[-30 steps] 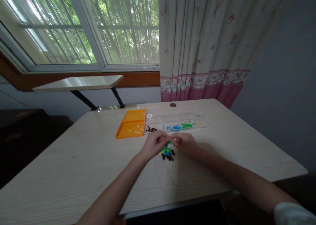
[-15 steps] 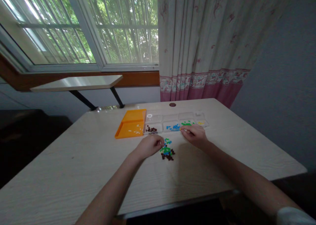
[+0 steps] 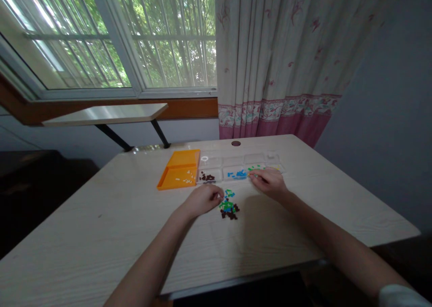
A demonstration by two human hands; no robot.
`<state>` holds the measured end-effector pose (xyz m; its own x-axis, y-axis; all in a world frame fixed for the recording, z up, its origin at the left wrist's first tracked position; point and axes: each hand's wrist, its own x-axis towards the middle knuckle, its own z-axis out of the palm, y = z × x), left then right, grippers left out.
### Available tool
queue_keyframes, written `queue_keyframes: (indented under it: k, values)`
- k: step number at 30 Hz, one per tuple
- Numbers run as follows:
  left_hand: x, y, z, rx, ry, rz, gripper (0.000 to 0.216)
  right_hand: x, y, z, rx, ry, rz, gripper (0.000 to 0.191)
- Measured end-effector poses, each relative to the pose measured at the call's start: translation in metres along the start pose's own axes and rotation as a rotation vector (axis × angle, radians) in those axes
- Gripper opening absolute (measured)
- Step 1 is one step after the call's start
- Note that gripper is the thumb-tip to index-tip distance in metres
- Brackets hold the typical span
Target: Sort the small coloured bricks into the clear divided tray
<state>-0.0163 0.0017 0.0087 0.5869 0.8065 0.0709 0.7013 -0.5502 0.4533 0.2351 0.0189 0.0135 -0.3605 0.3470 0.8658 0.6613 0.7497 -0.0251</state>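
On the counter, an open orange case holds white pieces in its near half. The left hand curls beside the cluster of green, blue and dark brown pieces; whether it grips one, I cannot tell. Beyond, the clear tray holds blue pieces; right of these, the right hand bunches its fingertips near green pieces, any grip unclear.

The pale table bears an orange box, clear tray, coloured pieces.
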Motion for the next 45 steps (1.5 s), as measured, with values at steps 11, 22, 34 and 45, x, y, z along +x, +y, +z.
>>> queue_keyframes:
  k: [11, 22, 34, 45]
  values:
    - [0.000, 0.001, 0.000, -0.032, 0.003, 0.027, 0.015, -0.012, 0.104, -0.050, -0.306, -0.629, 0.483, 0.021]
    - [0.000, 0.007, 0.000, -0.080, 0.155, 0.021, 0.018, -0.010, 0.100, -0.048, -0.291, -0.599, 0.531, 0.022]
    - [0.004, 0.015, 0.016, -0.319, 0.309, 0.056, 0.016, -0.019, -0.050, 0.033, 0.102, -0.392, 0.226, 0.013]
    - [0.005, 0.018, 0.016, -0.335, 0.296, 0.057, 0.018, -0.020, -0.050, 0.031, 0.204, -0.384, 0.357, 0.011]
